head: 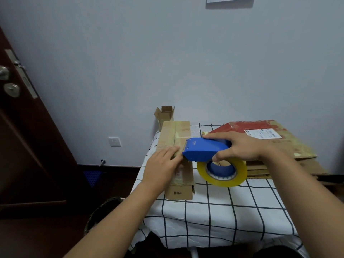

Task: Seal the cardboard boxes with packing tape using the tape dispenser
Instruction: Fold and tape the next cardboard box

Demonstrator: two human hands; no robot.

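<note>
Taping across the long cardboard box (176,144) at the left of the bench (219,211).

Best done by keeping the tape dispenser (202,149) nose low against the box top, pulling steadily with tape taut, smoothing behind. Right hand (240,146) wrapped around the blue dispenser, fingers (219,156) curled under, thumb on top, yellow roll hanging below. Left hand (163,162) flat on the box, fingers nearly together, tips touching the dispenser's front edge.
</note>
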